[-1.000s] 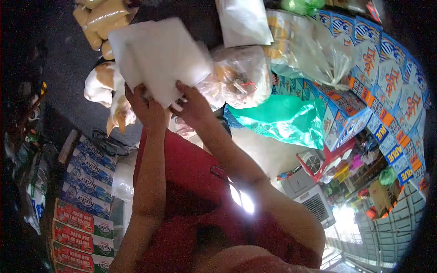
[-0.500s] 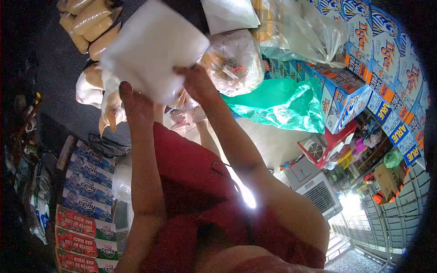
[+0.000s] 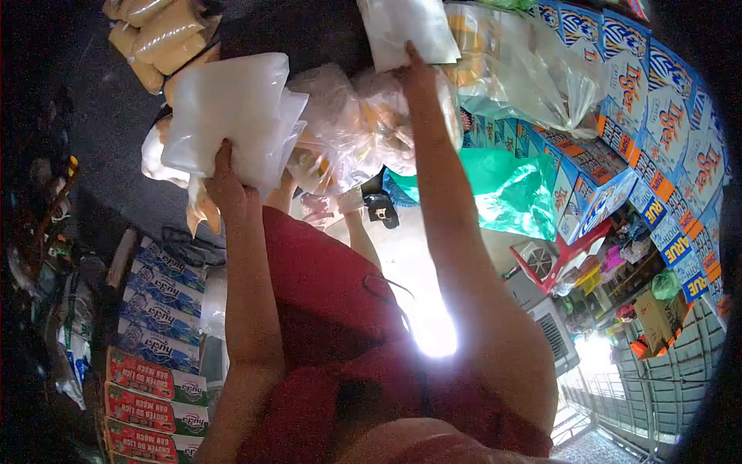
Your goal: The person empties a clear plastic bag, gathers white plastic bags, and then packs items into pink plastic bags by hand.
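Right hand (image 3: pixel 418 76) is shifting from the plastic sheaf (image 3: pixel 226 108) to the white stack (image 3: pixel 403 32).

Brown packets (image 3: pixel 158 39) are lying beyond a cat (image 3: pixel 202 213), which the sheaf is partly covering. Left hand (image 3: pixel 230 179) is pinching the sheaf's near edge; the near-square sheaf is pointing away from the body, long axis unclear, layers fanning rightward. Clear bags (image 3: pixel 340 147) are occupying the gap between hands. One right digit is touching the stack; its grip is unclear.

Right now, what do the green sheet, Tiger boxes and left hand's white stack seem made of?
Green sheet: likely plastic, glossy; bright, crinkled highlights.
Tiger boxes: seemingly cardboard, smooth, printed; flat panels, crisp edges.
White stack: probably plastic film, milky, soft sheen; loose, translucent edges.
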Tool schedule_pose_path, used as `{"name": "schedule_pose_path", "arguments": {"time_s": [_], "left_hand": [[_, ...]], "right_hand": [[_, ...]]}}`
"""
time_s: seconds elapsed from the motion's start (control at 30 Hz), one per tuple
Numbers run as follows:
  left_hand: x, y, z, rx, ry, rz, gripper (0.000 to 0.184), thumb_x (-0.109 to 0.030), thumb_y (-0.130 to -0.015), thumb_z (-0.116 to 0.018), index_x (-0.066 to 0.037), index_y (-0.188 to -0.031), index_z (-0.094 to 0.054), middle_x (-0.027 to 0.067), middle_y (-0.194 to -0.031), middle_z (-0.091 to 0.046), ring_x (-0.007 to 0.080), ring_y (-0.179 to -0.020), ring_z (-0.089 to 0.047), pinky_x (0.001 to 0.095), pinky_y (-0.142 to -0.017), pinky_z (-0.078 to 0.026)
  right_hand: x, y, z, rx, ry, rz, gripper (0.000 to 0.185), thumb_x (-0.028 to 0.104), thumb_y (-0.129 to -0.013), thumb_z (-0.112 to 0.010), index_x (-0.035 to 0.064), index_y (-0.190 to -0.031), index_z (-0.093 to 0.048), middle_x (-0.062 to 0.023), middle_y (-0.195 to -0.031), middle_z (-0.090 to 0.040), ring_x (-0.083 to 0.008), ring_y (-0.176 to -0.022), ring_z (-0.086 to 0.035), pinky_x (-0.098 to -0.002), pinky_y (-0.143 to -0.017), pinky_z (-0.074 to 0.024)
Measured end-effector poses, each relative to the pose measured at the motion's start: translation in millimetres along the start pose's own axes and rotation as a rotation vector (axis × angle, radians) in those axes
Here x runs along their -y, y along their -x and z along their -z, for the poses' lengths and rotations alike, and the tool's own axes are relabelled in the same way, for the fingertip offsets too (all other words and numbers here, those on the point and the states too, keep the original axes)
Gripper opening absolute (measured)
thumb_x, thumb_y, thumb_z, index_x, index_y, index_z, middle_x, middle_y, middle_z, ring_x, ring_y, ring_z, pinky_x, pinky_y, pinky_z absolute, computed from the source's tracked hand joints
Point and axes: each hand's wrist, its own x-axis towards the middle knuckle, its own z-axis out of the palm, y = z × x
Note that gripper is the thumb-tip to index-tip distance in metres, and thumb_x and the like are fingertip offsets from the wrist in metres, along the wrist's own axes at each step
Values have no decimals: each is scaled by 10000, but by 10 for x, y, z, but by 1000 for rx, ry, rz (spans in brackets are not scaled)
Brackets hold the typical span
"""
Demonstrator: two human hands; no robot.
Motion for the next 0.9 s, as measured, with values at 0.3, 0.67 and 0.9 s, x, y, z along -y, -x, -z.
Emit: {"name": "schedule_pose_path", "arguments": {"time_s": [0.3, 0.67, 0.9], "left_hand": [[-142, -1, -113, -17, -92, -147, 485, 18, -785, -586, -20, -1229, -396, 120, -1168, -503, 251, -1040, -526, 379, -876, -476], [-160, -61, -272, 46, -219, -183, 578, -50, -777, -631, -31, -1280, -347, 128, -1212, -466, 284, -1096, -479, 421, -931, -424], [-141, -94, -372, 68, -304, -133, 599, -35, -767, -638, -39, -1284, -335, 120, -1225, -455, 267, -1106, -472, 406, -930, -427]], "right_hand": [[-118, -707, -128, -161, -66, -441, 653, 77, -719, -687, 85, -1290, -369, -150, -1166, -533, -316, -1041, -532, -403, -851, -469], [-589, -516, -428, -245, 353, -264, 550, 311, -810, -628, 70, -1256, -415, -139, -1237, -478, -346, -1111, -469, -555, -873, -415], [-701, -751, -293, -75, -332, -275, 548, 310, -816, -601, 31, -1239, -392, -141, -1175, -499, -312, -1076, -483, -478, -829, -401]]}}
